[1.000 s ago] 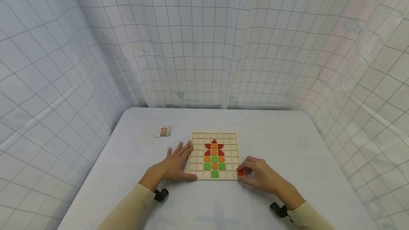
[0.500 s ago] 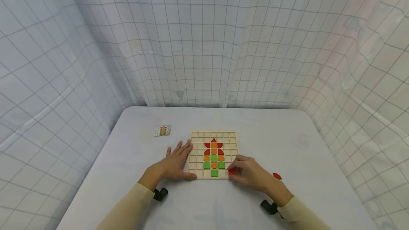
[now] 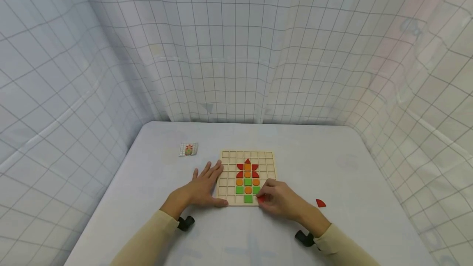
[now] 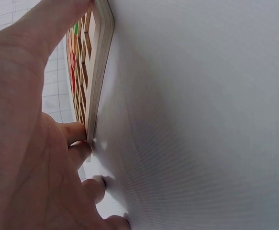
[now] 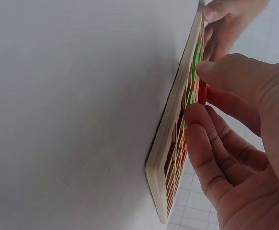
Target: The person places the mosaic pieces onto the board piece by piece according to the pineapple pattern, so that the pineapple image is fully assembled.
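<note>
The flower picture on the wooden grid board (image 3: 226, 175) is well on its way. A red point sits at the top, red curved petals flank an orange square and an orange disc, and below that come two orange discs beside a green square, then two green squares with an orange disc between them, and one green square (image 3: 248, 199) alone in the bottom row. That is a good share of the pattern already seated in its cells.

The right hand (image 3: 282, 200) is down at the bottom row, just to the right of that lone green square, its fingers (image 5: 204, 139) and thumb pinching a small red piece (image 3: 260, 199). From the right wrist view the red piece (image 5: 202, 91) is held right at the face of the board, against the cells; whether it is fully seated I cannot tell.

The left hand (image 3: 201, 188) lies flat on the counter (image 3: 332, 155), fingers straight and spread, thumb along the near edge and fingertips touching the left edge of the board (image 4: 98, 72), bracing it.

What looks left to do: get this red piece settled, and one more red curved piece (image 3: 320, 203) waits loose on the counter, off to the right and apart from the board. A small pattern card (image 3: 189, 149) lies near the far left corner, showing a similar flower; it is too small to compare cell by cell.
</note>
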Action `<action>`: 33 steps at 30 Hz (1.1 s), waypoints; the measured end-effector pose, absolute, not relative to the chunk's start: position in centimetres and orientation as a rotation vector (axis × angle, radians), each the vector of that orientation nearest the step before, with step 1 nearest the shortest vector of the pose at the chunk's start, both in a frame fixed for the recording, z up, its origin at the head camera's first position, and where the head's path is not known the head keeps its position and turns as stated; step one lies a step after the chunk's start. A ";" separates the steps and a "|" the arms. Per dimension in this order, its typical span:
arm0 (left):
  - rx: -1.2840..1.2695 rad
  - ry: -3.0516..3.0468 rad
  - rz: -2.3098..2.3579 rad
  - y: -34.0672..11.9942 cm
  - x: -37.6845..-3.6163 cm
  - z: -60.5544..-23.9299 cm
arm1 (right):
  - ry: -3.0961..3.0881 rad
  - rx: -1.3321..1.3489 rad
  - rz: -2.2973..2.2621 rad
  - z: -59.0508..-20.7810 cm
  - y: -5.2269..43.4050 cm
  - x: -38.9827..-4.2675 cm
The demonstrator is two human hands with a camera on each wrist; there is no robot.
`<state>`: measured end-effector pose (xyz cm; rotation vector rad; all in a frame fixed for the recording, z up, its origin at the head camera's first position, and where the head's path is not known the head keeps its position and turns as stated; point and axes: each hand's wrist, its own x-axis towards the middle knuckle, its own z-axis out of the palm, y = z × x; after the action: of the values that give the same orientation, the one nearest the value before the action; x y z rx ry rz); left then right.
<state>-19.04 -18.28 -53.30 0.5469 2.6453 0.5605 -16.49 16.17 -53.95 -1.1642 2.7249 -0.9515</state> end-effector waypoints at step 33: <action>0.563 2.640 0.565 -18.3 -19.2 -53.3 | 2.817 -1.222 -0.790 -54.0 15.1 -16.7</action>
<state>-19.18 -18.30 -53.32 0.5632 2.6400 0.5653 -16.75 15.15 -53.99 -1.2217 2.8175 -0.7904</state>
